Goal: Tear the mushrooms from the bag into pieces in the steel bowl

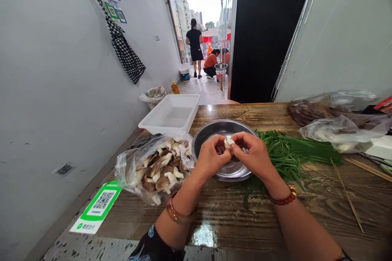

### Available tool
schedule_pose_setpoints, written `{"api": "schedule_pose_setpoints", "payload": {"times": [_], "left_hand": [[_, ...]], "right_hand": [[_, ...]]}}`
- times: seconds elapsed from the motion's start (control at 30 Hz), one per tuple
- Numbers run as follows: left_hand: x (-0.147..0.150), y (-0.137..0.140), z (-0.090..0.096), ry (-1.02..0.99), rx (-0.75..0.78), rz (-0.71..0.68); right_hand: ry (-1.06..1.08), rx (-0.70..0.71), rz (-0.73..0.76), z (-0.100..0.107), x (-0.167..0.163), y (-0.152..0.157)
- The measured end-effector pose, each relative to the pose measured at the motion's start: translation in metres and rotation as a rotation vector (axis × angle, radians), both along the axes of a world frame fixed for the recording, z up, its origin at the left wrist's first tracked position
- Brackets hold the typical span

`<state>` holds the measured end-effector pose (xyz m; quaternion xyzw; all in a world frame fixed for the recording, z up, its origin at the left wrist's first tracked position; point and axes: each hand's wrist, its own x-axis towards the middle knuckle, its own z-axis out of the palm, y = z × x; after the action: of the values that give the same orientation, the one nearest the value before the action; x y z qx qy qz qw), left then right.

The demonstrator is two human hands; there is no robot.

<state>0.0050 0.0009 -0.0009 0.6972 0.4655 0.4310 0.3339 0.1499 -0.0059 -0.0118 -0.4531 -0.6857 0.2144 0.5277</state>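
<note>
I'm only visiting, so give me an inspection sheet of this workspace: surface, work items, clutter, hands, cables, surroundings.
Surface: glossy wooden table.
Work items: small white piece, perhaps mushroom; metal bowl beneath; mushrooms in a plastic bag left of it.
Clutter: green leaves and thin sticks right; white tub and QR card left.
Hands: left hand and right hand both pinch the white piece.
Cables: white cable along the right wall.
Surroundings: checked cloth on the left wall; standing person and crouching person near the doorway.

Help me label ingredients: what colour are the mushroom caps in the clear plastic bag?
The mushroom caps are brown, best seen in the head view.
</note>
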Motion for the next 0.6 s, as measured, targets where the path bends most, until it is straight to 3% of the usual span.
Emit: {"api": "schedule_pose_setpoints", "payload": {"times": [0.2,0.37,0.6], "left_hand": [[0.001,0.002,-0.007,-0.120,-0.032,0.006],[-0.002,0.001,-0.001,-0.266,-0.098,-0.086],[-0.004,0.003,-0.005,-0.287,-0.121,-0.163]], "right_hand": [[0.100,-0.094,0.076,-0.004,0.000,0.002],[0.232,-0.137,0.109,-0.005,0.007,0.005],[0.355,-0.186,0.149,-0.003,0.011,0.005]]}}
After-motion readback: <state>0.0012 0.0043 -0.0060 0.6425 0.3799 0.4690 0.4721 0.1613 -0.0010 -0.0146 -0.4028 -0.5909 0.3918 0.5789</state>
